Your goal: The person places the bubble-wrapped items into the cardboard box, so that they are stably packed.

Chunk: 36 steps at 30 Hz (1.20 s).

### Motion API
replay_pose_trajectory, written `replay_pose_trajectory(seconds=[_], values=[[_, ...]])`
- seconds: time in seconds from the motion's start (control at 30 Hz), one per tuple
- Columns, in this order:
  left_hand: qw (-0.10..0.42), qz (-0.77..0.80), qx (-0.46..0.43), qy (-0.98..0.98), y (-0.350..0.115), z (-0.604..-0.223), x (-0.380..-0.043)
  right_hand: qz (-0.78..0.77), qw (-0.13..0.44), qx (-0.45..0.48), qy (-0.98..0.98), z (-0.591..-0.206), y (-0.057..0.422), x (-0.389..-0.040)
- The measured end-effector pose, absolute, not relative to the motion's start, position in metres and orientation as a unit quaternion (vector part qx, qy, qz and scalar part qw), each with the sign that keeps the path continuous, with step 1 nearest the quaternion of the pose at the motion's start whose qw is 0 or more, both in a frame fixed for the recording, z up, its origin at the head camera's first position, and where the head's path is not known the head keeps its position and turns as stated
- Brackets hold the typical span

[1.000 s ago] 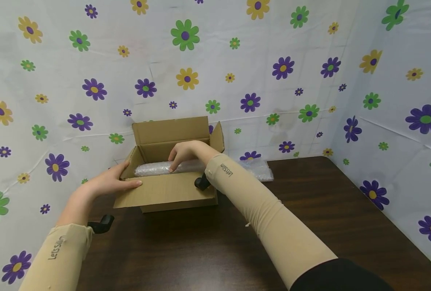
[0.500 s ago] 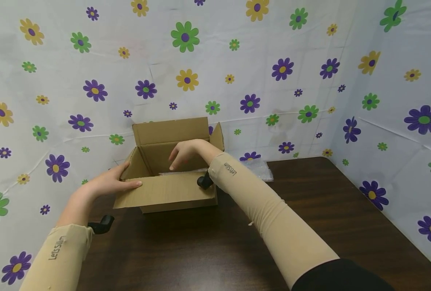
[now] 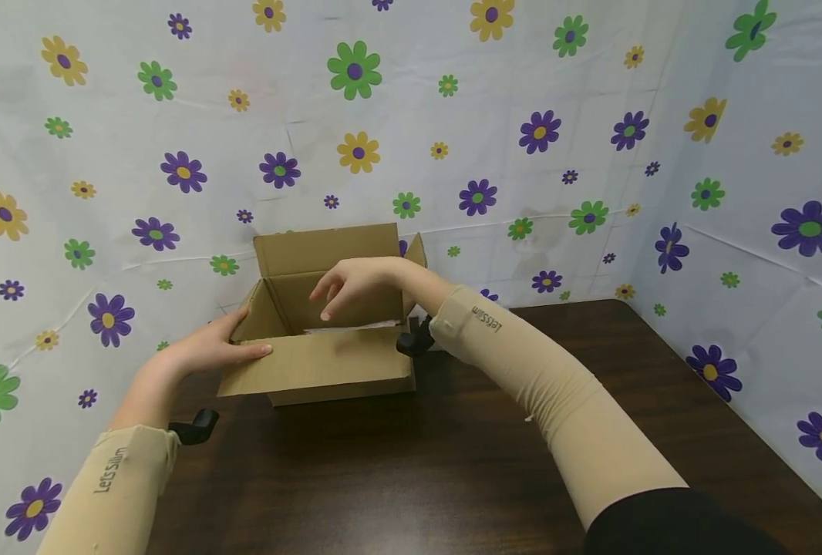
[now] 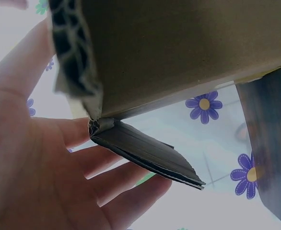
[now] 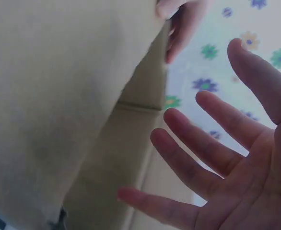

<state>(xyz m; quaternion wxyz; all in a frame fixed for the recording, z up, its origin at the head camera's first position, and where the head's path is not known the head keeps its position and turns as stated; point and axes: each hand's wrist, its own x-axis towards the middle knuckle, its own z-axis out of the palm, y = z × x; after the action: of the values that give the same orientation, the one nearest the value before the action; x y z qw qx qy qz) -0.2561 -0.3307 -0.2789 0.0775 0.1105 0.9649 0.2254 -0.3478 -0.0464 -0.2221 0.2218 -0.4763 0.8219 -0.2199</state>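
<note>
A cardboard box [image 3: 314, 362] stands on the table with its top flaps spread. My left hand [image 3: 206, 345] holds its left front corner, thumb lying on the front flap and fingers outside the left side. In the left wrist view those fingers [image 4: 126, 191] reach beneath a folded side flap [image 4: 147, 148]. Over the box opening is my right hand [image 3: 358, 285], holding nothing; the right wrist view shows its fingers spread. Only a pale strip of the bubble-wrapped bundle [image 3: 369, 327] shows inside the box, behind the front flap.
A dark wood table [image 3: 522, 401] carries the box. Behind it hangs a flowered white wall covering [image 3: 508, 162], close to the raised back flap [image 3: 328, 248]. The box's right flap [image 3: 415, 253] stands up beside the right forearm.
The bubble-wrapped bundle has sunk down into the box, out of my right hand. That hand has risen slightly, its forearm shifting right over the bubble wrap sheet behind. The left hand stays put.
</note>
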Motion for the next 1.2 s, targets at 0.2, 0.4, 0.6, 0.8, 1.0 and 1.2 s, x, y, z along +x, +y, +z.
replay_pose_trajectory(seconds=[0.2, 0.4, 0.6, 0.8, 1.0, 1.2], values=[[0.079, 0.226, 0.108, 0.965, -0.329, -0.278, -0.255, -0.283, 0.221, -0.499, 0.789, -0.21, -0.017, -0.331], [0.076, 0.228, 0.117, 0.964, -0.331, -0.276, -0.253, -0.354, 0.205, -0.526, 0.746, -0.195, 0.023, -0.316], [0.076, 0.223, 0.117, 0.965, -0.332, -0.276, -0.251, -0.409, 0.176, -0.516, 0.732, -0.184, 0.066, -0.307], [0.079, 0.221, 0.111, 0.966, -0.33, -0.278, -0.251, -0.419, 0.149, -0.475, 0.759, -0.194, 0.105, -0.309], [0.081, 0.222, 0.11, 0.965, -0.33, -0.28, -0.252, -0.425, 0.149, -0.414, 0.791, -0.219, 0.133, -0.32], [0.083, 0.228, 0.111, 0.964, -0.329, -0.28, -0.253, -0.433, 0.117, -0.358, 0.819, -0.25, 0.155, -0.331]])
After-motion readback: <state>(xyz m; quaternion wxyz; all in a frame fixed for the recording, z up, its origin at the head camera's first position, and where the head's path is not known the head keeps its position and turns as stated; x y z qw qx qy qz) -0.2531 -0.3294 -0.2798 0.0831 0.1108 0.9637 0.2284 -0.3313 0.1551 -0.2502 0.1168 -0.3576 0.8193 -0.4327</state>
